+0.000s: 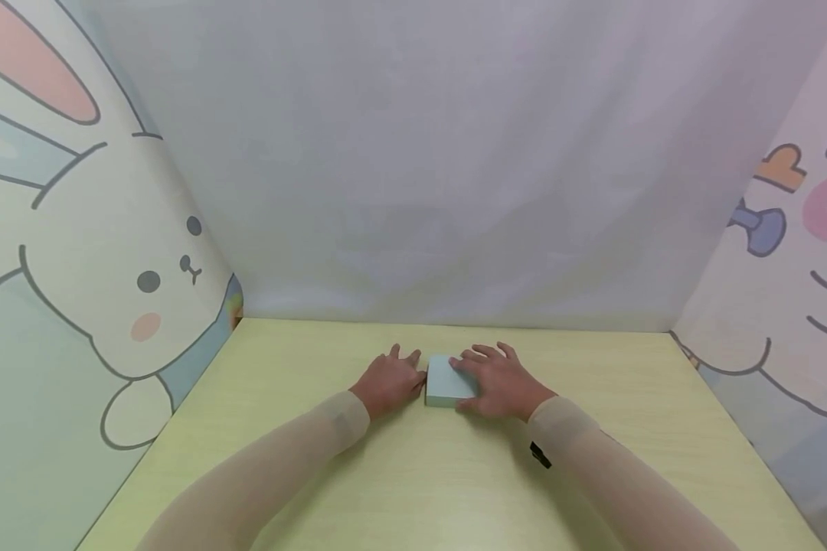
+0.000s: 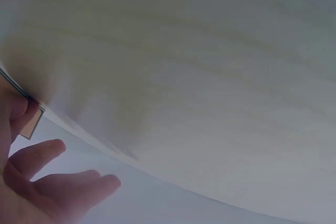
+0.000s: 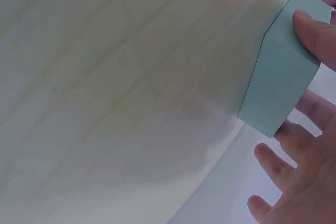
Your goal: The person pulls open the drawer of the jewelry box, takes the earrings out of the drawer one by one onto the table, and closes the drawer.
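Note:
A flat, pale green box (image 1: 450, 379) lies on the table between both hands. My right hand (image 1: 503, 383) grips it from the right, thumb on the near side and a finger on top. In the right wrist view the thumb lies across a face of the box (image 3: 281, 66), the other fingers behind it. My left hand (image 1: 389, 381) is at the box's left edge, thumb and a finger pinched together there, the other fingers spread. In the left wrist view the digits meet at a tan side with a dark rim (image 2: 31, 124); what exactly they pinch is partly hidden.
The light wood-grain table (image 1: 358, 490) spreads around the box. A pale cloth (image 1: 413, 168) hangs behind the table's far edge. Printed cartoon panels, with a rabbit (image 1: 124, 252) on the left, stand at both sides.

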A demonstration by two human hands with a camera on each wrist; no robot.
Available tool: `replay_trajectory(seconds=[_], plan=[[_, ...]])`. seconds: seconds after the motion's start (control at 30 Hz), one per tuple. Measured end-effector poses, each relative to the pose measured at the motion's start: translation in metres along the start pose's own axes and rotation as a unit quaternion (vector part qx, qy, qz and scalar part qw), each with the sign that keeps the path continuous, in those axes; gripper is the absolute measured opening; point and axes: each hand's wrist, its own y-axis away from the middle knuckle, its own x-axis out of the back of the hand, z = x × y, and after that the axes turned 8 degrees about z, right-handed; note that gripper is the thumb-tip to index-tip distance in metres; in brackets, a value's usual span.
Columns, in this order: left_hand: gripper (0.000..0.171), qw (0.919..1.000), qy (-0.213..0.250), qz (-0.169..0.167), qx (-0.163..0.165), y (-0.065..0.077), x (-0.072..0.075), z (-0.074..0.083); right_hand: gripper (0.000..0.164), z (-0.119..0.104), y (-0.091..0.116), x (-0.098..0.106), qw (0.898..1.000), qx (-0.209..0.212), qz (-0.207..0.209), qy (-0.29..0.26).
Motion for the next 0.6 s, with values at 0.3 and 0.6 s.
replay_trajectory(seconds=[0.3,0.6], plan=[[0.028,0.9996,0.006,-0.023,0.016,-0.0002,0.0044,0.0005,0.079,0.0004,-0.0004,-0.0002,1.000,-0.005,-0.003,-0.002],[0.026,0.9995,0.010,-0.023,0.020,-0.0003,0.0026,-0.0004,0.080,-0.0004,0.0002,0.0004,1.000,0.000,0.000,0.000]])
